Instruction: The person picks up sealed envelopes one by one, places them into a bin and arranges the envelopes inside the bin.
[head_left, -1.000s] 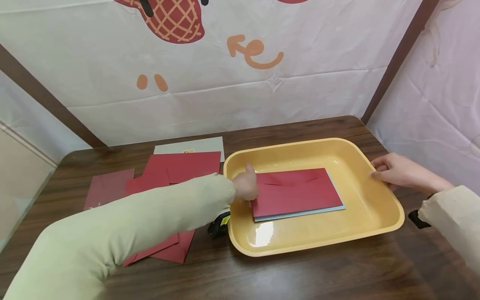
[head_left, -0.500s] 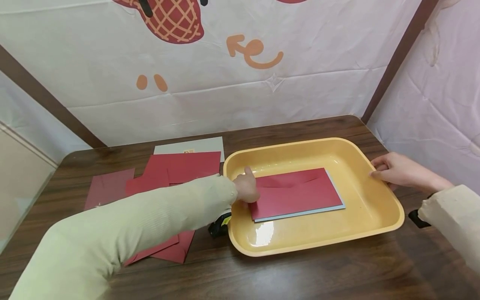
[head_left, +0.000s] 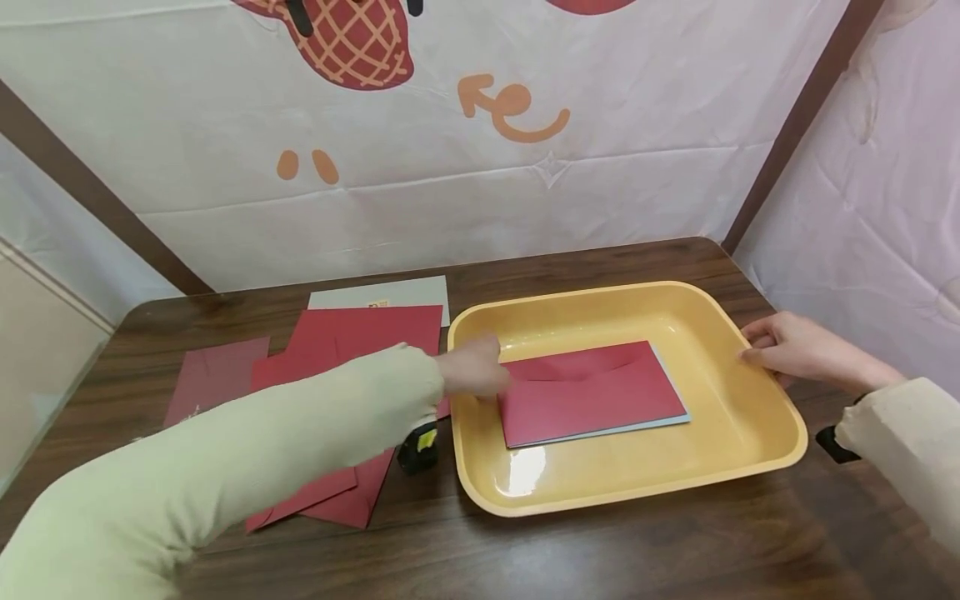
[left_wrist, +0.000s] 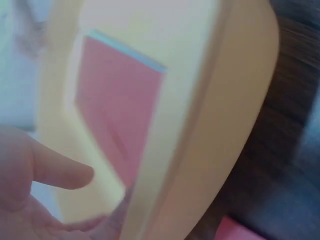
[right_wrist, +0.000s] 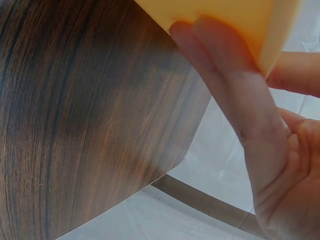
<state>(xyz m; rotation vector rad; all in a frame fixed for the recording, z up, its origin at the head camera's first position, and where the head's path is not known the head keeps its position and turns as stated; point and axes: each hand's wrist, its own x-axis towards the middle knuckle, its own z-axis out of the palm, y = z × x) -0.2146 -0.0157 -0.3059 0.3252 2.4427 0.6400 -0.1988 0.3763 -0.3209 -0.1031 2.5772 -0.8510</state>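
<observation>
A shallow yellow tray (head_left: 738, 400) stands on the table. In it lies a red envelope (head_left: 592, 404) on top of a pale blue one (head_left: 678, 419), their edges nearly lined up. My left hand (head_left: 474, 367), blurred in the head view, is over the tray's left rim, beside the envelopes' left end. The left wrist view shows its thumb (left_wrist: 65, 170) spread from the fingers, with nothing between them. On the tray's right side my right hand (head_left: 795, 350) grips the rim. In the right wrist view its fingers (right_wrist: 240, 75) press the outer wall.
Several red envelopes (head_left: 360, 329) lie spread and overlapping left of the tray, partly under my left sleeve. A grey-white envelope (head_left: 405, 292) lies behind them. A printed cloth (head_left: 450, 208) hangs along the back of the brown table (head_left: 585, 550).
My left hand has come away from the envelopes in the tray and moved left to the rim. The red envelope has shifted slightly. My right hand stays on the tray.
</observation>
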